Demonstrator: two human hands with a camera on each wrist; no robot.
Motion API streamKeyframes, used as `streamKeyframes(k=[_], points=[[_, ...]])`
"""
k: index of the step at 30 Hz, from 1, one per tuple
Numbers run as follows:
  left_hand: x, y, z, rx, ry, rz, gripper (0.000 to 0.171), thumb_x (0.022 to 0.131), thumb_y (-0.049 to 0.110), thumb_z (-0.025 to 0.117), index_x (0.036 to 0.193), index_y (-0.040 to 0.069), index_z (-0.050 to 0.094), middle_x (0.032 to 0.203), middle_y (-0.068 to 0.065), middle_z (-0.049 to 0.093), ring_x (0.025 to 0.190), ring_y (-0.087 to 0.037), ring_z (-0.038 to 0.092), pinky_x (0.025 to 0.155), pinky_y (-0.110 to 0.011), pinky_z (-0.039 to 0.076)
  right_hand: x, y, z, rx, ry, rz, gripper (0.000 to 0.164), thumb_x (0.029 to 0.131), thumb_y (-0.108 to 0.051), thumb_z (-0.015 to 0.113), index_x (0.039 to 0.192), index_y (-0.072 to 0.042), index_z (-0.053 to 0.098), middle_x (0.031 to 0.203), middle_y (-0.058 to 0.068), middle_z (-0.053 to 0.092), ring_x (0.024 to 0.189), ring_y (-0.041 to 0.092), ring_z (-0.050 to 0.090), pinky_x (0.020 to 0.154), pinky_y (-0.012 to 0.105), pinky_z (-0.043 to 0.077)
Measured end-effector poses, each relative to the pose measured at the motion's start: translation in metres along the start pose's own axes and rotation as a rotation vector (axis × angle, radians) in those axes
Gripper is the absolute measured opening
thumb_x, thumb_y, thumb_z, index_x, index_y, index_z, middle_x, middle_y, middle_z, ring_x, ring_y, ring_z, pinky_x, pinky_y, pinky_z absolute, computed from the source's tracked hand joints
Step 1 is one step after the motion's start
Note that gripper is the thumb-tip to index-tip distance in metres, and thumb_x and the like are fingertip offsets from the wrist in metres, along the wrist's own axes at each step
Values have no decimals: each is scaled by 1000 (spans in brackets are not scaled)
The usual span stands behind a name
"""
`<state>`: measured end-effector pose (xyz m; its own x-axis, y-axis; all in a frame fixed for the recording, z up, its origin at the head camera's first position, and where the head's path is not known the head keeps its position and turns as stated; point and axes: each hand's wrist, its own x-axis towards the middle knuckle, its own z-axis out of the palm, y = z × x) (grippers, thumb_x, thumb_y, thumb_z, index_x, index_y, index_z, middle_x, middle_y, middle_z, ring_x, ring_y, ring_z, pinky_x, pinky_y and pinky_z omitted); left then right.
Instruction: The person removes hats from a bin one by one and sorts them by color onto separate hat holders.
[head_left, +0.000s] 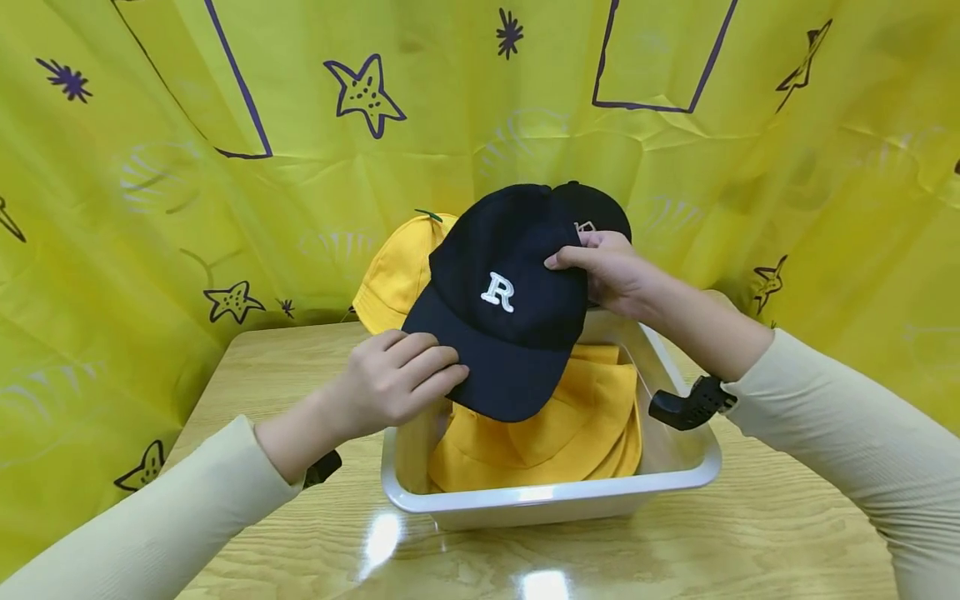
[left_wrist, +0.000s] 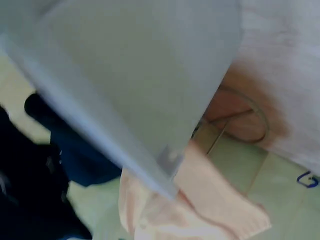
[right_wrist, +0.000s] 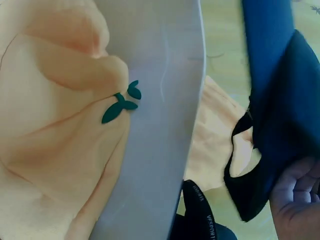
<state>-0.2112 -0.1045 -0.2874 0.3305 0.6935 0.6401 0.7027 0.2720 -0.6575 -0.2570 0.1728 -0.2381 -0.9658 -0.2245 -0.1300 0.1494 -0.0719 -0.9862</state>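
black cap (head_left: pixel 525 250): above white bin (head_left: pixel 600 490), crown-to-brim axis slanting toward bin's near rim | left hand (head_left: pixel 401 375): gripping brim, over bin's left rim | right hand (head_left: pixel 611 271): pinching crown's side, bin's far right | clearance above bin: hard to judge

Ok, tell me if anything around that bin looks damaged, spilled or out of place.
Nothing stands out. The black R cap is tilted, but that fits its being held up. The yellow hats in the white bin overlap one another, and I see no spill or damage.
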Motion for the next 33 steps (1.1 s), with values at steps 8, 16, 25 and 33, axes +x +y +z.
streamKeyframes(k=[8,16,25,33], points=[[3,-13,-7,-16,1,-2,14,92,-1,54,86,5,66,80,-5,66,64,-17,57,49,-23,45,-6,19,-10,-267,-36,-340,15,90,-12,62,103,-5,60,89,-3,65,77,9,65,72,20,53],[5,-18,-9,-43,32,-72,14,89,-4,56,83,3,66,76,-6,63,59,-18,53,50,-24,48,-15,35,-36,-857,-281,-695,75,81,-17,74,140,0,30,131,13,43,115,24,43,98,23,34],[18,-16,-9,-95,83,-159,9,87,-7,59,83,1,63,70,-6,56,54,-17,50,46,-22,46,-14,33,-32,-1132,144,-942,48,63,14,72,107,9,54,98,23,60,90,37,58,80,47,48],[19,-11,-9,-67,112,-214,11,88,-5,56,81,1,62,66,-5,51,50,-16,46,40,-19,38,-16,25,-38,-1287,523,-1136,13,71,8,64,83,5,58,69,19,61,57,31,58,48,41,45]])
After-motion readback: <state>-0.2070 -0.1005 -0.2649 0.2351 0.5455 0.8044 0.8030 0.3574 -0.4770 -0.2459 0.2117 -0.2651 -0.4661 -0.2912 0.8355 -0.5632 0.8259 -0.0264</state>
